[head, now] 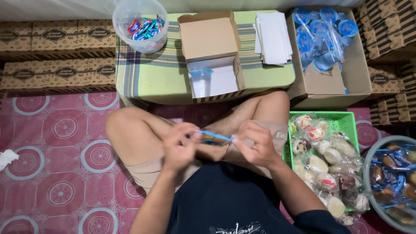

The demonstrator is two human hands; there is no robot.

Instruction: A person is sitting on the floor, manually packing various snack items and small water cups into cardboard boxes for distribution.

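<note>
Blue-wrapped snack (213, 138) pinched between left hand (180, 147) and right hand (255, 145).

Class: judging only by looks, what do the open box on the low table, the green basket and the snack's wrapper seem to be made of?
Open box: matte brown cardboard, seemingly; folded flaps show. Green basket: probably moulded plastic, with a slotted wall and a slight sheen. Wrapper, held between left hand and right hand: thin glossy plastic film, likely; it is clear with a blue edge.

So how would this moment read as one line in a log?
left hand + right hand: pinch blue-wrapped snack over lap | open box: cup inside | green basket: wrapped cakes
</note>
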